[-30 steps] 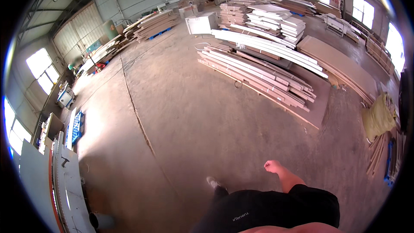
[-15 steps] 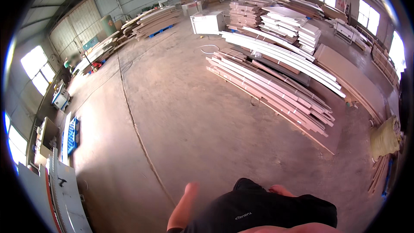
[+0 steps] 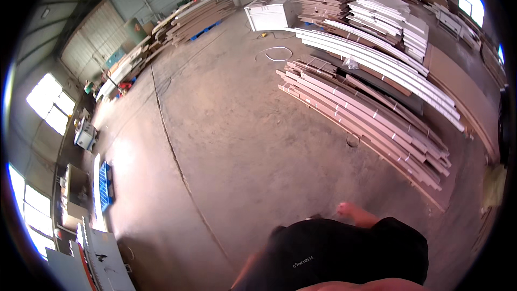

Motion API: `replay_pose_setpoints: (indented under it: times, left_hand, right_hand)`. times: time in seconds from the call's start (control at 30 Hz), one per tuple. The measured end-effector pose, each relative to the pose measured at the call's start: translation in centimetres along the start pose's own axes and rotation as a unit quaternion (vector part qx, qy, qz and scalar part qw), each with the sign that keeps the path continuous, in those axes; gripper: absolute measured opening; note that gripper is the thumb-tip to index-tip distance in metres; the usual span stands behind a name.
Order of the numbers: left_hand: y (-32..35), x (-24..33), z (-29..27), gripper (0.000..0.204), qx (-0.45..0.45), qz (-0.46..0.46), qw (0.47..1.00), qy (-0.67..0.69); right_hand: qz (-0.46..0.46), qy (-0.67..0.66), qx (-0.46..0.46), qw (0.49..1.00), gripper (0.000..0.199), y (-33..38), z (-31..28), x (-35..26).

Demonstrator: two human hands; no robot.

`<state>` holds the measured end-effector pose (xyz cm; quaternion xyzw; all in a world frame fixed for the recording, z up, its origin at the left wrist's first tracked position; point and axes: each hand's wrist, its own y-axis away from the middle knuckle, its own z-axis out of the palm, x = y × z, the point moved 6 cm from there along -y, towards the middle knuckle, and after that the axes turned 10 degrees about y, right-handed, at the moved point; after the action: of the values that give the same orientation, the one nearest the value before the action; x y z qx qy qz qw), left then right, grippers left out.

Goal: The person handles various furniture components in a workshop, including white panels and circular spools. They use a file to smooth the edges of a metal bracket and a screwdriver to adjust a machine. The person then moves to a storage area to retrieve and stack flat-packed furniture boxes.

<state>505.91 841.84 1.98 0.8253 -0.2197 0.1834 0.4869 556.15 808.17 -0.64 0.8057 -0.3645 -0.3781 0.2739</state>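
My right hand [image 3: 346, 209] swings out ahead of my black shirt [image 3: 344, 253], above the concrete floor [image 3: 242, 172]. It is small in view, its fingers look curled in, and nothing shows in it. Of my left arm [image 3: 246, 272], only a blurred strip shows beside the shirt; the left hand's fingers cannot be made out. Neither hand touches anything visible. Nearest on the right lies a long stack of brownish-pink strapped boards [image 3: 371, 118].
White strapped lengths [image 3: 377, 70] and a wide brown panel stack [image 3: 463, 97] lie behind the boards. A white box-shaped unit [image 3: 267, 16] stands farther off. At left are a blue pallet [image 3: 105, 186], a wheeled machine [image 3: 86, 134] and grey panels [image 3: 107, 258]. A groove [image 3: 172, 151] crosses the floor.
My left hand has swung back toward my body, and my right hand has come forward. The view has shifted, so the board stacks appear farther right and larger.
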Motion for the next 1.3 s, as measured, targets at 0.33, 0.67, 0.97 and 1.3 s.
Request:
replay_pose_setpoints:
  times: [0.33, 0.67, 0.97, 1.3]
  left_hand:
    - [-13.7, -2.0, -17.7, 0.019, -0.003, -0.188, 0.981, 0.039]
    - [-54.9, 27.2, -58.7, 0.027, 0.115, 0.14, 0.981, -0.073]
    - [-78.6, 51.3, -83.2, 0.027, 0.158, 0.189, 0.965, 0.093]
    - [-89.2, 47.5, -83.8, 0.016, -0.058, -0.062, 0.996, 0.002]
  right_hand:
    - [-0.015, -0.304, 0.144, 0.941, 0.022, -29.2, -32.4, -22.7]
    - [0.038, -0.245, -0.071, 0.966, 0.021, -48.1, -36.6, -30.9]
    - [-0.238, -0.171, 0.048, 0.955, 0.012, -71.2, -58.3, -40.9]
    - [0.021, -0.265, 0.12, 0.957, 0.025, -100.8, -96.8, -49.1]
